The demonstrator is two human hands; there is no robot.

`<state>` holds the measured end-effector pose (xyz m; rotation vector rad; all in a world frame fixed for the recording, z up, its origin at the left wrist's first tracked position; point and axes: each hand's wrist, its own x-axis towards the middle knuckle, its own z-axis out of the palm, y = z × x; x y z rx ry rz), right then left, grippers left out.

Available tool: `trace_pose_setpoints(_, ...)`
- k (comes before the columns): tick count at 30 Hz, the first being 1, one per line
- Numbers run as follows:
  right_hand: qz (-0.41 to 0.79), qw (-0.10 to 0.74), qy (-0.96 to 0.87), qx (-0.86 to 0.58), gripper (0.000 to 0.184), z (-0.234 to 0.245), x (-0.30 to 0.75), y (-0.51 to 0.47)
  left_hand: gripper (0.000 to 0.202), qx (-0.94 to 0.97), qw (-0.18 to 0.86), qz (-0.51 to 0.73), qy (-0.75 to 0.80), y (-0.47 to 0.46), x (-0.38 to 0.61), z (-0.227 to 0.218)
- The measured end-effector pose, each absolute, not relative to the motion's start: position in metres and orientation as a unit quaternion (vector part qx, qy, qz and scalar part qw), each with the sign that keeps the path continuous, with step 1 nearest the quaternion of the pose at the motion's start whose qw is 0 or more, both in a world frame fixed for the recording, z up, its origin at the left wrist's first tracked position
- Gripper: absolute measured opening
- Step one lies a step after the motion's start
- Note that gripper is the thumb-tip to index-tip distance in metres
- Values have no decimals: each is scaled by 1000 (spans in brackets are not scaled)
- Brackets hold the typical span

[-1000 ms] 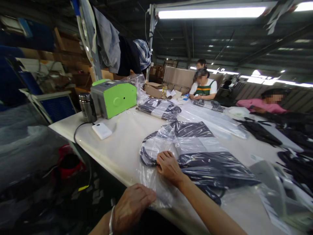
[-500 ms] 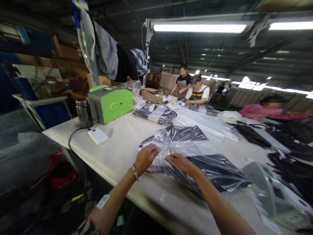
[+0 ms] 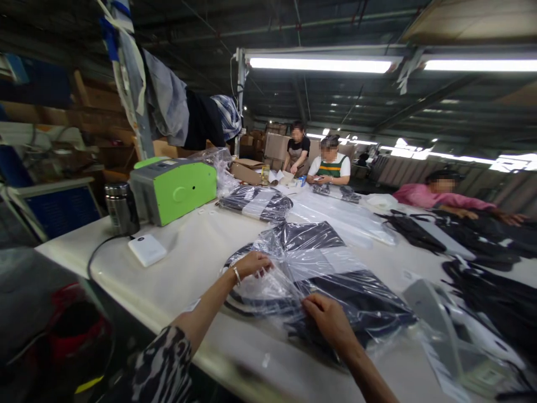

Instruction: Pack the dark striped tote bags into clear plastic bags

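Broadly, the table [image 3: 184,274] carries the risk at its near edge: the bag [image 3: 331,260] lies on it in front of the person, with its near corner close to that edge, so a hard pull could drag it off. The bag is thin clear film over a dark garment [image 3: 364,291]. With both hands tugging opposite ways, the film could stretch or tear, or the garment could bunch inside. The left hand [image 3: 251,264] has its fingers curled, pinching film at the bag's left end. The right hand [image 3: 329,322] looks to nip film between thumb and bent fingers at the near side. If either grip slips, the film would likely crumple.

Half a second ago the hands sat close together at the bag's left end. Now they are well apart, the right one nearer the person.
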<state>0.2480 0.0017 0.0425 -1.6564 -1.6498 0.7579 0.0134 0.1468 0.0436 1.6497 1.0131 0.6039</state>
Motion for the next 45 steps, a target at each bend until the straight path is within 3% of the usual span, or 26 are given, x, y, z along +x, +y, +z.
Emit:
trace_pose_setpoints(6, 378, 359, -550, -653, 28, 37, 240, -5, 49, 691, 541, 245, 413, 132, -14, 51)
trace_pose_setpoints(10, 409, 379, -526, -643, 28, 32, 237, -2, 32, 694, 498, 266, 446, 128, -11, 52)
trace_pose_setpoints(14, 423, 380, -515, -641, 33, 29, 241, -7, 30, 696, 450, 304, 470, 136, 13, 50)
trace_pose_setpoints(21, 251, 337, -592, -688, 29, 10, 264, -45, 21, 735, 380, 317, 465, 161, 60, 33)
trace_pose_setpoints(25, 211, 339, -598, -695, 34, 0, 269, -60, 15, 752, 345, 306, 471, 165, 70, 12)
trace_pose_setpoints(29, 217, 315, -607, -697, 23, -11, 274, -65, 14, 778, 284, 305, 470, 158, 71, 1)
trace_pose_setpoints(32, 156, 296, -643, -689, 15, -25, 282, -66, 14, 801, 226, 303, 464, 150, 70, 5)
trace_pose_setpoints(40, -47, 309, -679, -664, 48, -66, 284, -63, 12, 823, 151, 277, 472, 160, 79, 21)
trace_pose_setpoints(45, -107, 291, -662, -682, 47, -70, 280, -57, 15, 791, 184, 268, 518, 172, 86, 4)
